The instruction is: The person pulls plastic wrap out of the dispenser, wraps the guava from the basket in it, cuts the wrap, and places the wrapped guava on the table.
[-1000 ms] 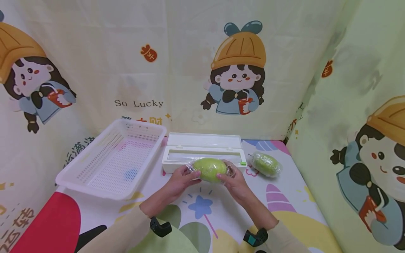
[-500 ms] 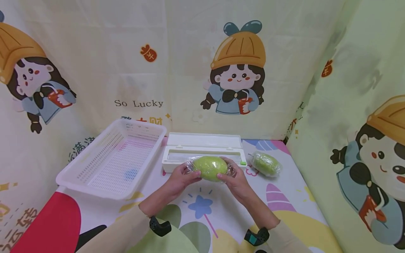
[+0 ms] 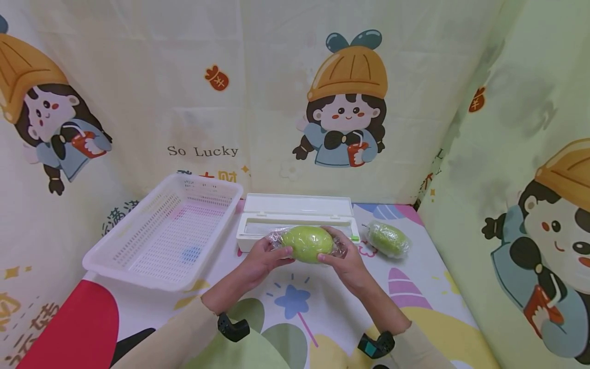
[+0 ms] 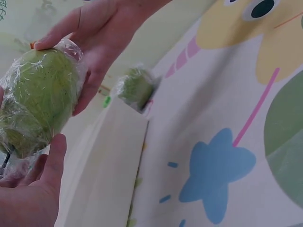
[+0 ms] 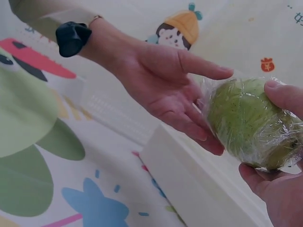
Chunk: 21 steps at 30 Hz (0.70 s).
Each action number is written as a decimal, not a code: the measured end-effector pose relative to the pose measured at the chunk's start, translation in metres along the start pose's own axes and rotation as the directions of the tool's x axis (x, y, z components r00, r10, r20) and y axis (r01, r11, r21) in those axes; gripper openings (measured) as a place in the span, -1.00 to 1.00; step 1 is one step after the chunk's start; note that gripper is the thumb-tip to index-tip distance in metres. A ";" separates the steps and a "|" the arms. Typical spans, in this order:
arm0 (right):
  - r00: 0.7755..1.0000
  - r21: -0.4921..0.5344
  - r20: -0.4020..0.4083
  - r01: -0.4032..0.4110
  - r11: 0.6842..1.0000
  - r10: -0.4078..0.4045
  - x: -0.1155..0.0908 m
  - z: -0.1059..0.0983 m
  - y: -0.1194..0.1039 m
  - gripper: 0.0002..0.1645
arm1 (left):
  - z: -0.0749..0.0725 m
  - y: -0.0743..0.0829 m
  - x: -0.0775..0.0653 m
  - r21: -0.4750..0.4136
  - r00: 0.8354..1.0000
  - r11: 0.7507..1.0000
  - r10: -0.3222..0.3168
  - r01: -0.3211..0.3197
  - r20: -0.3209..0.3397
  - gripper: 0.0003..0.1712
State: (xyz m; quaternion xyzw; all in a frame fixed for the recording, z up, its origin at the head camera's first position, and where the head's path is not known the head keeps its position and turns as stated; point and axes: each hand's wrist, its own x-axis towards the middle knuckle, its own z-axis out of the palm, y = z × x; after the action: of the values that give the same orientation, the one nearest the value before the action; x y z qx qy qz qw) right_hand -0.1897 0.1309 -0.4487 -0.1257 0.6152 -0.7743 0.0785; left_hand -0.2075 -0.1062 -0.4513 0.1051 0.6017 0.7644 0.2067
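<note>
Both ends of the film-wrapped green fruit (image 3: 307, 244) are in my grip in the head view: my left hand (image 3: 258, 261) pinches its left end and my right hand (image 3: 348, 264) its right, above the table (image 3: 336, 297), at the near side of a white box (image 3: 249, 242) whose lid (image 3: 297, 206) stands open on the far side. Left of the box sits a white perforated basket (image 3: 138, 279); right of it lies a second wrapped fruit (image 3: 388, 239). From my left wrist, the held fruit shows between both hands. From my right wrist, my right thumb (image 5: 288, 97) presses the film-covered surface, and a dark device (image 5: 72, 39) sits on my left wrist.
</note>
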 end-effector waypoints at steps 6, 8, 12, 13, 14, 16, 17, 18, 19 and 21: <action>1.000 -0.027 0.004 0.012 1.000 -0.012 -0.001 -0.001 -0.005 -0.11 | 0.000 0.001 0.001 0.000 1.000 1.000 -0.002 0.002 0.026 -0.28; 1.000 -0.047 0.004 0.021 0.999 -0.020 -0.001 -0.001 -0.006 -0.11 | 0.000 0.003 0.000 0.005 0.999 1.000 -0.001 0.001 0.037 -0.27; 0.998 -0.079 0.022 0.053 0.995 -0.052 -0.002 -0.002 -0.009 -0.12 | 0.001 0.006 -0.001 0.007 0.998 1.000 0.016 -0.017 0.059 -0.22; 0.998 -0.082 0.030 0.062 0.995 -0.060 -0.002 -0.002 -0.010 -0.12 | 0.001 0.007 -0.002 0.003 0.998 1.000 0.023 -0.024 0.063 -0.21; 0.997 -0.082 0.039 0.072 0.994 -0.069 -0.002 -0.002 -0.011 -0.12 | 0.001 0.007 -0.002 0.001 0.997 1.000 0.031 -0.031 0.065 -0.21; 0.994 -0.077 0.059 0.091 0.993 -0.087 -0.001 -0.002 -0.013 -0.11 | 0.001 0.009 -0.002 -0.002 0.997 0.999 0.046 -0.045 0.063 -0.21; 0.993 -0.076 0.067 0.100 0.992 -0.095 -0.001 -0.002 -0.014 -0.11 | 0.001 0.010 -0.002 -0.001 0.997 0.999 0.049 -0.049 0.060 -0.22; 0.992 -0.079 0.073 0.105 0.991 -0.099 -0.002 -0.002 -0.014 -0.11 | 0.001 0.011 -0.002 0.002 0.997 0.999 0.051 -0.051 0.056 -0.23; 0.992 -0.084 0.079 0.109 0.990 -0.103 -0.002 -0.002 -0.015 -0.11 | 0.001 0.011 -0.002 0.008 0.997 0.999 0.053 -0.054 0.052 -0.22; 0.991 -0.094 0.088 0.112 0.989 -0.104 -0.002 -0.002 -0.017 -0.10 | 0.000 0.013 -0.001 0.029 0.998 0.998 0.055 -0.057 0.042 -0.20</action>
State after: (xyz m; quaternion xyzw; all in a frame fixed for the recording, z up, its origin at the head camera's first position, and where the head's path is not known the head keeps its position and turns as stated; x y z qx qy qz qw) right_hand -0.1873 0.1373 -0.4325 -0.1943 0.6412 -0.7403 0.0556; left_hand -0.2089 -0.1092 -0.4391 0.1408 0.6057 0.7582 0.1959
